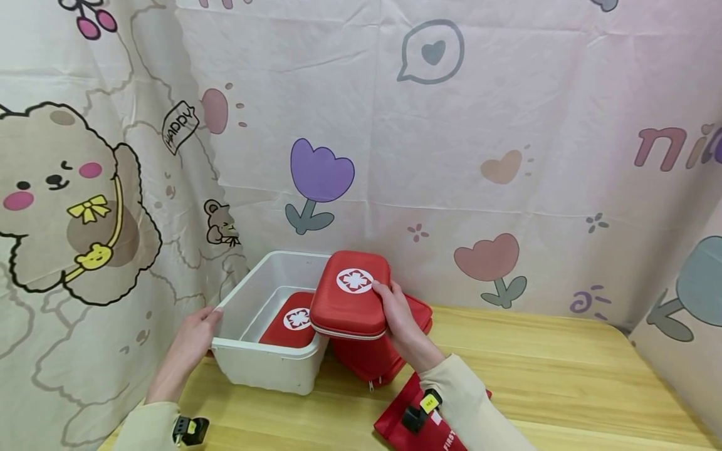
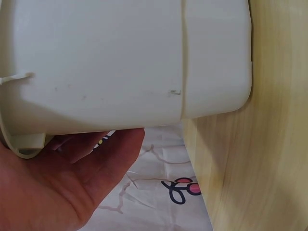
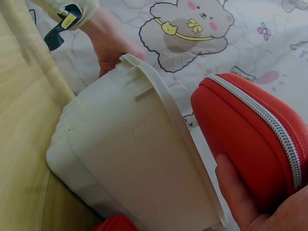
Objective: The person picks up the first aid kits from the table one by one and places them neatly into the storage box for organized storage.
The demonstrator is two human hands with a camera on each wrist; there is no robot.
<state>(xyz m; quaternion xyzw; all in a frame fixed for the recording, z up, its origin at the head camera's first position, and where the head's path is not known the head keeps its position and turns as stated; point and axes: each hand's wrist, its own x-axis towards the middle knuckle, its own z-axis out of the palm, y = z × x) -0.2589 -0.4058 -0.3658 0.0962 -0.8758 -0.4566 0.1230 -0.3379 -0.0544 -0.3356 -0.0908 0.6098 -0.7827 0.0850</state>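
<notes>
My right hand [image 1: 399, 313] grips a red zippered first-aid case [image 1: 346, 294] with a white round emblem, holding it above the right rim of a white plastic bin [image 1: 265, 363]. In the right wrist view the silver zipper runs along the edge of the case [image 3: 240, 139]. With my left hand [image 1: 194, 335] I hold the bin's left rim; in the left wrist view the fingers of this hand [image 2: 62, 187] curl under the lip. Inside the bin lies another red case [image 1: 282, 326] with the same emblem, partly hidden by the held one.
Right of the bin, red zippered bags [image 1: 372, 360] stand on the wooden table [image 1: 536, 363], partly covered by my right hand and the case. A flat red pouch with white lettering [image 1: 406, 419] lies under my right forearm. A printed curtain [image 1: 395, 156] hangs behind.
</notes>
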